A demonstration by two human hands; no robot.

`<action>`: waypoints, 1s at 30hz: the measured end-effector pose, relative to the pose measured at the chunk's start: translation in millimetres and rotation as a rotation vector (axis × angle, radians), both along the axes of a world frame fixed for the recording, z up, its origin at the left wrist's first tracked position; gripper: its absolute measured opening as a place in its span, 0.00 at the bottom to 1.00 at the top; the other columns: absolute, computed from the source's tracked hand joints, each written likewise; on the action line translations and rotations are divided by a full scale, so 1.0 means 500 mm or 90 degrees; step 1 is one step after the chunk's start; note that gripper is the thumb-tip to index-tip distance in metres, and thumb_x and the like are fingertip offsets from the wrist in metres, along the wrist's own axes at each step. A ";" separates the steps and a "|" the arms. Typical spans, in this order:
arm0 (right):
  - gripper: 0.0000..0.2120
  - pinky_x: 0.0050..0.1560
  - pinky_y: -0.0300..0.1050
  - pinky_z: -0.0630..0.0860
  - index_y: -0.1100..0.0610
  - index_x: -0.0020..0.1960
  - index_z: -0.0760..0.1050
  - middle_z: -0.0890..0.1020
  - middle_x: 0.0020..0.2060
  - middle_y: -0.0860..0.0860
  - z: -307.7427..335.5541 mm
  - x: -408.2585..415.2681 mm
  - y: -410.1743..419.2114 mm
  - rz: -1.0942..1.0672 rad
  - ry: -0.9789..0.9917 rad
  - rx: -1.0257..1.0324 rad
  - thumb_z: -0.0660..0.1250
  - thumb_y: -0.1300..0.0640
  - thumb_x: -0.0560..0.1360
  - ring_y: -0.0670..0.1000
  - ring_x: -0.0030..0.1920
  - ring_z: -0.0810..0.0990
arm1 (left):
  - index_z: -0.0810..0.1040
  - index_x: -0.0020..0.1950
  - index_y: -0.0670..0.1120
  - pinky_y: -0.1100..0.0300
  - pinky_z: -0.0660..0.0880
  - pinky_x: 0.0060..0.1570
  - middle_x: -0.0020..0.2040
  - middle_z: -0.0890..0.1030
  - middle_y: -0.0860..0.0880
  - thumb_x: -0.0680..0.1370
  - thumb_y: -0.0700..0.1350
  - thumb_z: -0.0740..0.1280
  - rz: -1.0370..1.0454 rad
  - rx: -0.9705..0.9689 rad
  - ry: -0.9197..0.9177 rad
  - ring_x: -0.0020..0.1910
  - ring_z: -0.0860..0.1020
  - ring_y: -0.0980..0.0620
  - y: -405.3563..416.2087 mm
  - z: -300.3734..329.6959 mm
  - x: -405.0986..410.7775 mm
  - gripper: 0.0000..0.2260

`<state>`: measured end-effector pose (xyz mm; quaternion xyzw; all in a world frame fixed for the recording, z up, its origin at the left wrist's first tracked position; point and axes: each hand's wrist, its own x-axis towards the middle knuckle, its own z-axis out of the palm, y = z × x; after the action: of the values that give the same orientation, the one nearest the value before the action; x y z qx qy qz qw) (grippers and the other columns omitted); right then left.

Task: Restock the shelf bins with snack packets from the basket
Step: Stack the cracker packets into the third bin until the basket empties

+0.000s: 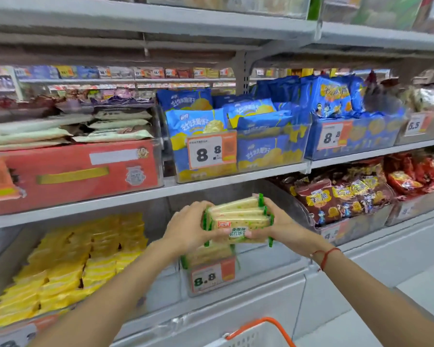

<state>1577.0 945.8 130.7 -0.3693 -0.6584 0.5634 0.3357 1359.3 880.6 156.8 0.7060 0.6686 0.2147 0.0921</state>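
Gripping a stack of green-edged, pale cracker packets from both ends, both hands curl around it.

Head view, close to shelves.
Looks forward and down over both forearms, basket at bottom edge.
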 end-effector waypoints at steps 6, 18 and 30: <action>0.38 0.56 0.45 0.77 0.60 0.67 0.62 0.77 0.58 0.56 -0.047 -0.029 0.177 -0.119 -0.085 0.074 0.77 0.71 0.63 0.52 0.56 0.79 | 0.64 0.72 0.51 0.59 0.64 0.62 0.71 0.68 0.49 0.71 0.65 0.69 -0.012 -0.087 0.097 0.68 0.67 0.47 0.229 -0.044 -0.001 0.35; 0.49 0.58 0.50 0.72 0.49 0.76 0.47 0.73 0.65 0.57 -0.119 -0.097 0.385 -0.147 -0.718 0.378 0.76 0.51 0.67 0.61 0.66 0.71 | 0.70 0.63 0.44 0.52 0.63 0.61 0.64 0.73 0.40 0.74 0.62 0.67 0.026 -0.059 0.271 0.64 0.69 0.40 0.458 -0.187 0.008 0.27; 0.40 0.65 0.56 0.65 0.47 0.73 0.58 0.58 0.69 0.55 -0.179 -0.110 0.422 -0.163 -0.639 0.458 0.74 0.57 0.67 0.60 0.71 0.58 | 0.66 0.73 0.54 0.52 0.67 0.67 0.72 0.69 0.46 0.74 0.48 0.70 0.045 -0.043 0.167 0.70 0.66 0.44 0.479 -0.199 -0.011 0.28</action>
<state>1522.1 1156.6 41.3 -0.5284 -0.8348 0.0202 0.1536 1353.6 1120.0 57.1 0.7003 0.7064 0.1012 0.0199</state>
